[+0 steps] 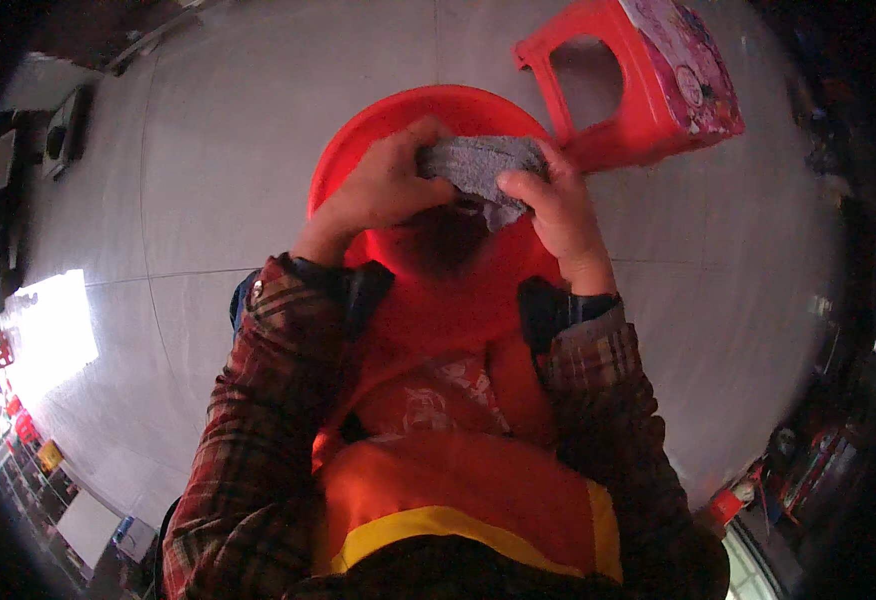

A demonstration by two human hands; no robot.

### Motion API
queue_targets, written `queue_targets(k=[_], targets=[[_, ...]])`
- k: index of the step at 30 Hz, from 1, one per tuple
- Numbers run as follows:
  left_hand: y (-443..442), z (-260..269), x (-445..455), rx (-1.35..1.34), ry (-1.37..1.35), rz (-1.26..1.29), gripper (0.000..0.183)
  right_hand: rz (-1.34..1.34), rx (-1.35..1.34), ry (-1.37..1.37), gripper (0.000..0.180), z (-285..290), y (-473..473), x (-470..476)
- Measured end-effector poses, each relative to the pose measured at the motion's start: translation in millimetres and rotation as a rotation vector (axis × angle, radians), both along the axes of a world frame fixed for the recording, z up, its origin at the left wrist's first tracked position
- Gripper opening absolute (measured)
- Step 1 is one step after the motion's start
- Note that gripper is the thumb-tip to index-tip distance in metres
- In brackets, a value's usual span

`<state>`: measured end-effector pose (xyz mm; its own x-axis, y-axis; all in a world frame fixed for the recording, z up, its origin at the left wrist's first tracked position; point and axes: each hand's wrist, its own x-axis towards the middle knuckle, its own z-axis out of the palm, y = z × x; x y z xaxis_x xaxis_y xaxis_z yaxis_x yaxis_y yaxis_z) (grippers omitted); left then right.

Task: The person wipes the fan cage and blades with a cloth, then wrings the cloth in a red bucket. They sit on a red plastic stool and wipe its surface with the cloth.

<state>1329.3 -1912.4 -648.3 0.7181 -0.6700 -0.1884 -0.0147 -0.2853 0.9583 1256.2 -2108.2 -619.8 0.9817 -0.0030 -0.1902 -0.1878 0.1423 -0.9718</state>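
Note:
A grey speckled cloth [475, 161], folded into a thick band, is stretched between my two hands above a red plastic basin [445, 97]. My left hand [385, 184] grips its left end, with the thumb at the lower edge. At the right end my right hand [558, 202] pinches it, the thumb lying on the front face. A paler piece of fabric [504, 215] hangs below the band near my right thumb. Dark contents [445, 240] lie in the basin under the cloth; shadow and blur hide what they are.
A red plastic stool [595, 90] with a printed pink side lies tipped over beyond the basin on the right. Around it spreads a grey floor [220, 150]. An orange apron [468, 472] with yellow trim covers my lap. Goods stand along the dark right edge.

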Motion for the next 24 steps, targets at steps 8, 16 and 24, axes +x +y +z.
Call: queue_targets(k=[8, 16, 24], targets=[[5, 11, -2, 0.207, -0.219, 0.062, 0.033, 0.028, 0.046, 0.014, 0.028, -10, 0, -1], [-2, 28, -1, 0.057, -0.009, 0.180, 0.027, -0.091, -0.016, 0.102, 0.029, -24, -12, 7], [-7, 21, 12, 0.430, -0.046, -0.041, 0.032, -0.164, -0.462, -0.124, 0.023, -47, -19, 16]])
